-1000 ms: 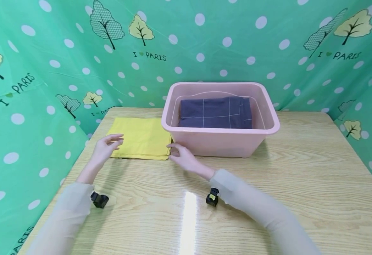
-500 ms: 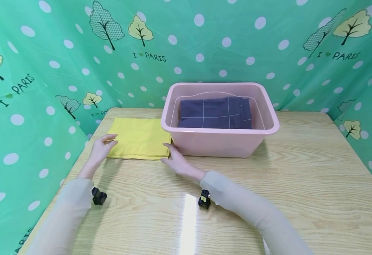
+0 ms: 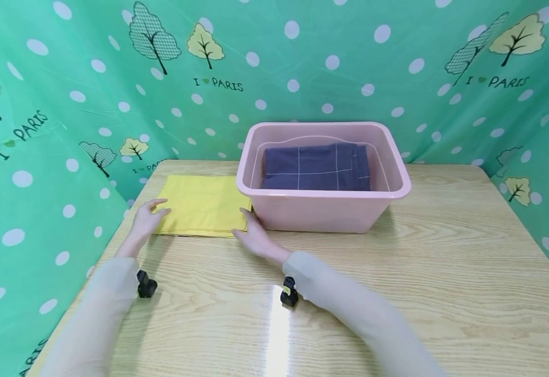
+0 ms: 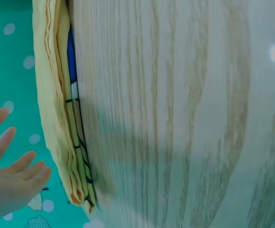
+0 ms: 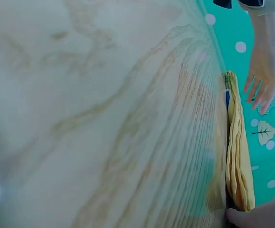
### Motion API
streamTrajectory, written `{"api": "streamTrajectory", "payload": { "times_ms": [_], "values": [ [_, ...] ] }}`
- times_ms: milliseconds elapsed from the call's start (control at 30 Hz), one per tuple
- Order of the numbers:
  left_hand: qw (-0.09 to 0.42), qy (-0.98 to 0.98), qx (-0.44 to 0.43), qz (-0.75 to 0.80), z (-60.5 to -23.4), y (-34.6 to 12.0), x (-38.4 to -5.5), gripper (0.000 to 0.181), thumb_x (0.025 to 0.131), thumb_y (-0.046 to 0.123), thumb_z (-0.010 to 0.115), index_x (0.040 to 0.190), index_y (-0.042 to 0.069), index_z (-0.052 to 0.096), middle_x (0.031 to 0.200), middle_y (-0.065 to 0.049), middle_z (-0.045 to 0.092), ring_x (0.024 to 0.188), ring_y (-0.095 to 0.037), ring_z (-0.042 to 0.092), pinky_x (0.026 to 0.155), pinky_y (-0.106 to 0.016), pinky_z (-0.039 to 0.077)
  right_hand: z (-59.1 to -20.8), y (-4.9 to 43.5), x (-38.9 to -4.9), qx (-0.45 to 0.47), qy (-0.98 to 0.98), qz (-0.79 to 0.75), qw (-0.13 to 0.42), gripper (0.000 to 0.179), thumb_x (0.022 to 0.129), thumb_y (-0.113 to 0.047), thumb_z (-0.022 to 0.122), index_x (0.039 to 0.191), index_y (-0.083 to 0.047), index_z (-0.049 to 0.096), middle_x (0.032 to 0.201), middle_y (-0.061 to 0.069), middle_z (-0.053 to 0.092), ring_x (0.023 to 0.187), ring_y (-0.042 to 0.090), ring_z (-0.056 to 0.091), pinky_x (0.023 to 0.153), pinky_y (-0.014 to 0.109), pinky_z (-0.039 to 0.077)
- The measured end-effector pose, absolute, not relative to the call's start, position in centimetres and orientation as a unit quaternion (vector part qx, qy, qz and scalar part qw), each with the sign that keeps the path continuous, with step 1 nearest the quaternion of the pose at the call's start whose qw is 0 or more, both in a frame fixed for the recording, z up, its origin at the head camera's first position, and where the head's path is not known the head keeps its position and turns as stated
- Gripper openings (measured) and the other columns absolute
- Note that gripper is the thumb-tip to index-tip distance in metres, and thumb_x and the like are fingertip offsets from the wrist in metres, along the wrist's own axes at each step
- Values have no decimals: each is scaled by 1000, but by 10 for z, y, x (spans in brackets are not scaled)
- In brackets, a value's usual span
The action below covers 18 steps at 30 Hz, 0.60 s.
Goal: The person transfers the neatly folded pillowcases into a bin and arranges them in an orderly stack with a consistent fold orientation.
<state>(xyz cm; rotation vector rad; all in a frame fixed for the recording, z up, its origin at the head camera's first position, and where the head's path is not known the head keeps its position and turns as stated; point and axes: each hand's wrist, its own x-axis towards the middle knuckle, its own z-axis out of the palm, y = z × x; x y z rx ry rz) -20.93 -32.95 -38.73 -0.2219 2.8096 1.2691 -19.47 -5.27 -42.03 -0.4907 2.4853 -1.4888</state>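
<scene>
A folded yellow cloth (image 3: 203,204) lies flat at the back left of the table, left of the pink tub. From the left wrist view, its front edge shows several layers, with a blue, white and black patterned layer (image 4: 72,61) at the bottom. My left hand (image 3: 143,222) is by the cloth's left front corner, fingers spread and apart from it in the left wrist view. At the right front corner is my right hand (image 3: 257,238), its thumb (image 5: 237,217) low against the cloth's end, fingers loosely extended. Whether that thumb reaches under the cloth cannot be made out.
The pink tub (image 3: 323,212) stands at the back centre, close to the cloth and my right hand. In it lies a folded dark blue cloth with white lines (image 3: 318,167). Green dotted fabric (image 3: 274,52) hangs behind and beside the wooden table (image 3: 444,262).
My right hand has shifted left, onto the cloth's right front corner. The left hand has moved slightly left, toward the left corner. The tub and its cloth stay put.
</scene>
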Motion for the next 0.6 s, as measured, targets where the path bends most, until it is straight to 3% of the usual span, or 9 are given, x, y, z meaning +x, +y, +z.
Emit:
{"api": "streamTrajectory", "payload": {
  "times_ms": [600],
  "values": [
    [57, 919, -95, 379, -398, -345, -224, 54, 92, 22, 40, 135, -8, 24, 139, -33, 13, 126, -48, 12, 99, -57, 19, -426, -63, -208, -104, 814, -561, 109, 62, 88, -15, 52, 139, -3, 19, 143, 16, 22, 131, 24, 21, 105, 34, 22]
  ]
}}
